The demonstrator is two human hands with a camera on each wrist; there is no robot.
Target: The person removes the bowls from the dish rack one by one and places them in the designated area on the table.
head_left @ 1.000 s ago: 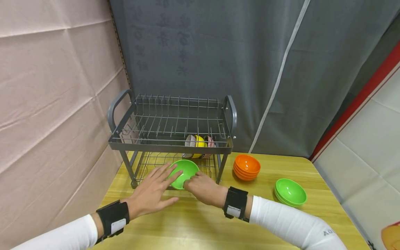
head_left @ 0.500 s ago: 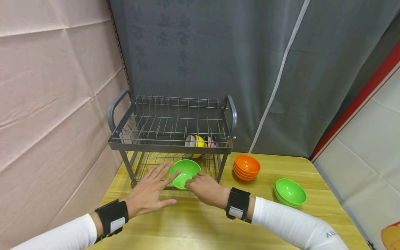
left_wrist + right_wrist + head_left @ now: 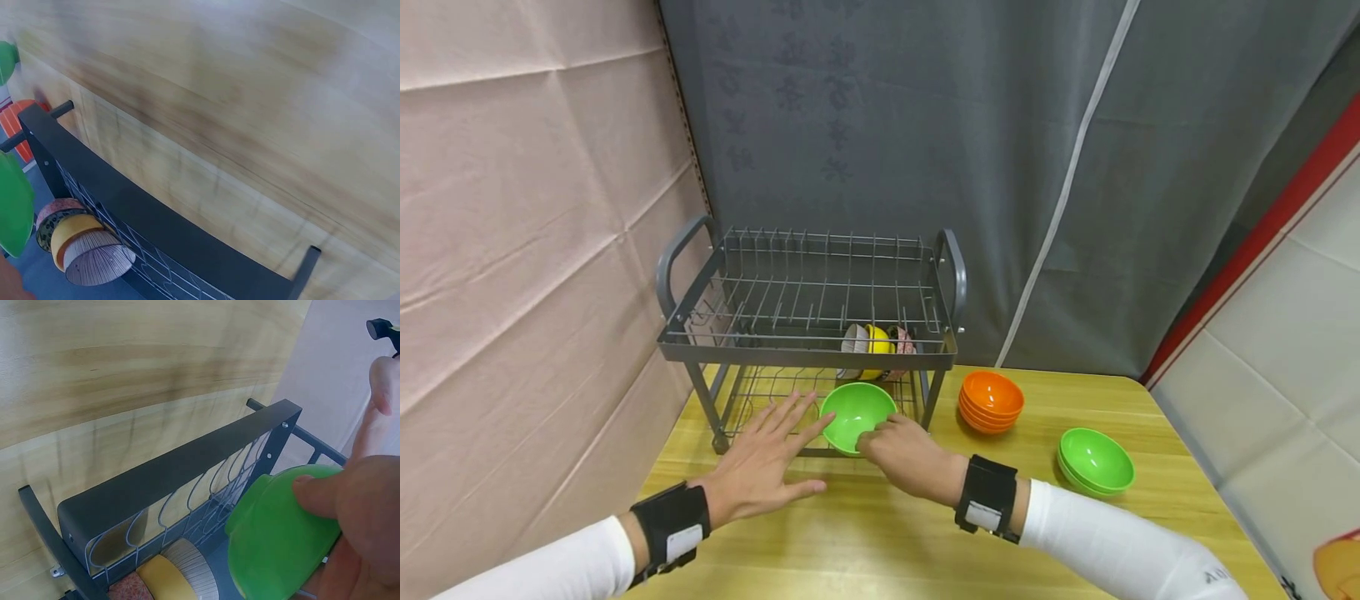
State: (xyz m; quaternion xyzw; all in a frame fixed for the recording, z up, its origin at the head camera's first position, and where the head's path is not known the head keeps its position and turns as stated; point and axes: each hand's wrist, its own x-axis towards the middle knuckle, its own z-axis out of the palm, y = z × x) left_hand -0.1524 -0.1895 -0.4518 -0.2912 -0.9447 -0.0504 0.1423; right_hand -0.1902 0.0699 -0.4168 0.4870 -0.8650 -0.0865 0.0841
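A green bowl (image 3: 857, 414) is tilted on its side at the front of the grey dish rack's (image 3: 808, 354) lower tier. My right hand (image 3: 883, 435) grips its lower right rim; in the right wrist view the thumb (image 3: 315, 494) lies on the green bowl (image 3: 275, 540). My left hand (image 3: 790, 442) is flat with straight, spread fingers, its fingertips at the bowl's left rim. In the left wrist view the green bowl (image 3: 12, 206) shows at the left edge.
A striped, a yellow and a patterned bowl (image 3: 876, 340) stand on edge at the right of the lower tier. A stack of orange bowls (image 3: 991, 402) and a stack of green bowls (image 3: 1096, 461) sit on the wooden table (image 3: 880, 533). A pink wall is close on the left.
My right hand has moved the green bowl a little to the right and further toward the rack. The left hand has hardly moved.
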